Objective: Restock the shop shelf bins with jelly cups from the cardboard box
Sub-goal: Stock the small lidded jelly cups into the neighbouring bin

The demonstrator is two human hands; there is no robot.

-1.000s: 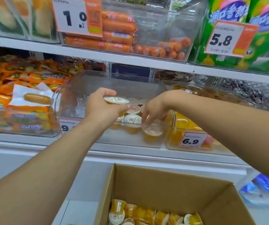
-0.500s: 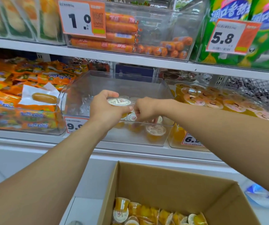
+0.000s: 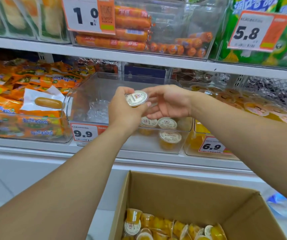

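I am gripping a jelly cup (image 3: 136, 98) in my left hand (image 3: 122, 108) above the clear bin (image 3: 80, 101) | my right hand (image 3: 167, 101) is hovering released beside it | more cups are lying in the cardboard box (image 3: 182, 191)

- Left hand (image 3: 122, 110), forearm stretched forward and up, curls its fingers round a jelly cup (image 3: 136, 98), lid facing the camera.
- Right hand (image 3: 168, 101), palm turned left, reaches across with relaxed fingers at the cup's edge.
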